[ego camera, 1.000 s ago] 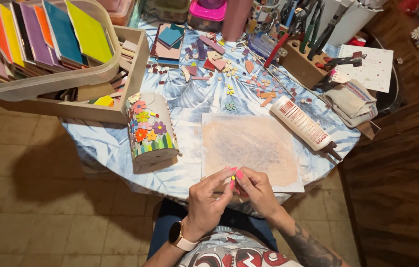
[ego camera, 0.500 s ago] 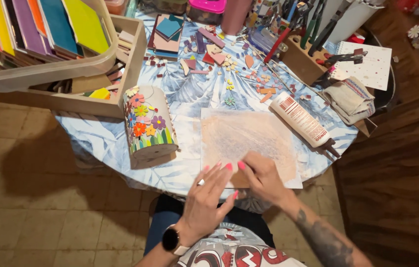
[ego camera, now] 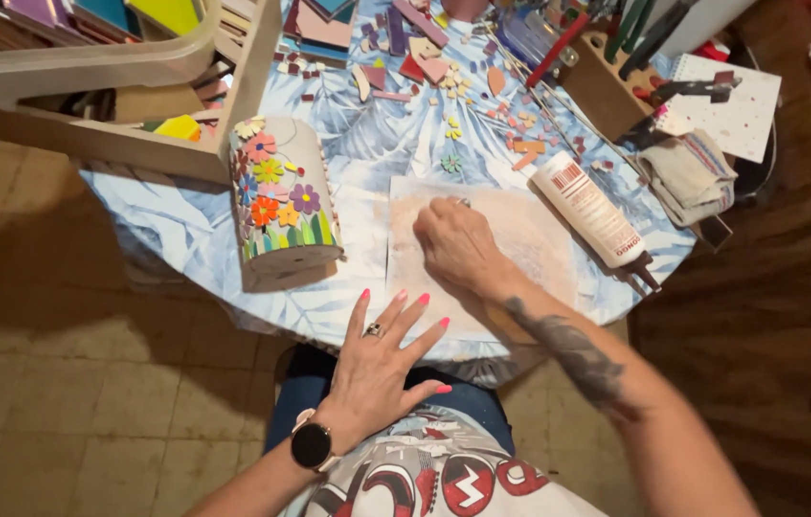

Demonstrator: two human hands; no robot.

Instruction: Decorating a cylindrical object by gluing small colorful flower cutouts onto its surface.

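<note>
My left hand [ego camera: 384,352] hovers at the near edge of the round table [ego camera: 185,239], fingers spread, holding nothing; a smartwatch is on the wrist. My right hand [ego camera: 453,244] reaches forward, knuckles up, over a stained beige paper sheet [ego camera: 530,239], fingers curled down at its far edge. Whether they pinch a small piece is hidden. A white cylinder [ego camera: 283,201] covered with mosaic flowers and green blades lies on its side left of the sheet.
A white glue tube [ego camera: 590,209] lies right of the sheet. Several loose coloured tile pieces [ego camera: 453,124] are scattered beyond it. A wooden tray [ego camera: 152,148] and clear bin [ego camera: 90,62] of coloured tiles stand far left; a folded cloth [ego camera: 688,172], a dotted notebook [ego camera: 736,110] and a wooden tool holder [ego camera: 607,91] are on the right.
My hands, together at the table's near edge around a small pink piece, have parted. The right hand reached forward over the paper; the left opened and stayed back.
</note>
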